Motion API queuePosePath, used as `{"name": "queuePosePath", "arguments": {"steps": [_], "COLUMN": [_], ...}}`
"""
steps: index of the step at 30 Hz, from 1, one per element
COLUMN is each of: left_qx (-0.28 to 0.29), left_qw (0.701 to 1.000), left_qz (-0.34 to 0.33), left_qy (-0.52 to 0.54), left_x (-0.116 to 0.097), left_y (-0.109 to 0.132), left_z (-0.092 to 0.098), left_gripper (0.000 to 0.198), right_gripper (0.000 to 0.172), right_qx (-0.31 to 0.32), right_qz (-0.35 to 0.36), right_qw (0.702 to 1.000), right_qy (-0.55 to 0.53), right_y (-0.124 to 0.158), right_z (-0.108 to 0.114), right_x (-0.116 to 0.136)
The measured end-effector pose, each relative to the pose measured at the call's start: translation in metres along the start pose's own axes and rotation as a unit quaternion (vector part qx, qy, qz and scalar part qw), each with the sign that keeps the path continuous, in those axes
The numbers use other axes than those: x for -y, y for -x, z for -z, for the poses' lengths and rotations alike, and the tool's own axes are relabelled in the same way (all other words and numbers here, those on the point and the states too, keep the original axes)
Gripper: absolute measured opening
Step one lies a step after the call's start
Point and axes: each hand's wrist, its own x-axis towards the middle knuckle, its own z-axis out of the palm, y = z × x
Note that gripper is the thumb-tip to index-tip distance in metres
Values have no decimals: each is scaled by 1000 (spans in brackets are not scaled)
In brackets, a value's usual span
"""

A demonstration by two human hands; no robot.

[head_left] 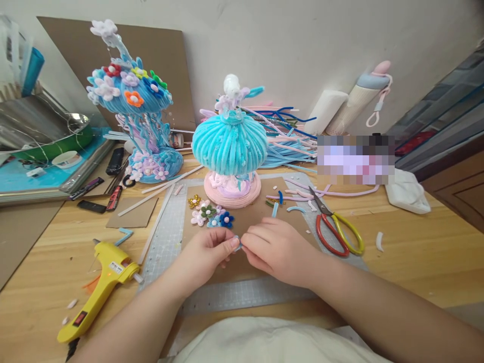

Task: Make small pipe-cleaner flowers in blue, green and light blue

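My left hand (209, 254) pinches a small light blue piece of pipe cleaner (238, 243) between thumb and forefinger. Closed fingertips of my right hand (282, 249) meet the same piece from the other side; much of it is hidden. Just beyond lie several small pipe cleaner flowers (207, 212) in gold, green, pink and blue. Behind them stands a turquoise fuzzy jellyfish-shaped ornament (230, 143) on a round pink base (232, 199). Short pipe cleaner offcuts (275, 209) are scattered past my right hand.
Red-and-yellow-handled scissors (335, 227) lie at right, blades open. A yellow glue gun (104, 285) rests at left. A flowered blue ornament (130, 91) stands back left. Long pipe cleaners (287, 148) pile up behind. Cardboard (249, 269) covers part of the grey cutting mat (242, 296).
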Motion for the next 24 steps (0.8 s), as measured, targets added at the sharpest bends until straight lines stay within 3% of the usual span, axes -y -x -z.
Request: {"name": "queuePosePath", "arguments": {"steps": [4, 7, 11, 15, 17, 18, 20, 22, 23, 24], "left_qx": [18, 15, -22, -88, -109, -114, -111, -92, -83, -80], "left_qw": [996, 997, 997, 962, 938, 927, 906, 890, 888, 894], "left_qz": [41, 20, -65, -177, -225, -248, -295, -332, -339, -337], "left_qy": [72, 67, -21, -189, -241, -258, -284, -300, -298, -285], "left_x": [-2, 0, 2, 0, -1, -2, -2, -2, -2, -2], "left_y": [1, 1, 2, 5, 8, 9, 10, 11, 11, 11], "left_z": [-3, -5, -10, -14, -14, -14, -12, -9, -8, -7], "left_gripper": [32, 30, 21, 13, 10, 9, 10, 16, 18, 18], "right_gripper": [18, 17, 17, 16, 16, 15, 12, 8, 7, 7], "right_qx": [-30, -54, -90, -115, -100, -81, -29, 23, 38, 39], "right_qz": [22, 19, -28, -129, -214, -257, -319, -338, -334, -326], "right_qw": [999, 998, 995, 973, 932, 898, 802, 704, 682, 691], "right_qy": [21, 21, -21, -155, -276, -349, -505, -624, -650, -644], "right_y": [1, 1, 2, -1, -4, -5, -8, -10, -10, -9], "right_z": [-2, -3, -6, -9, -9, -8, -6, -4, -3, -2], "right_x": [-1, 0, 4, 9, 11, 11, 11, 9, 8, 7]}}
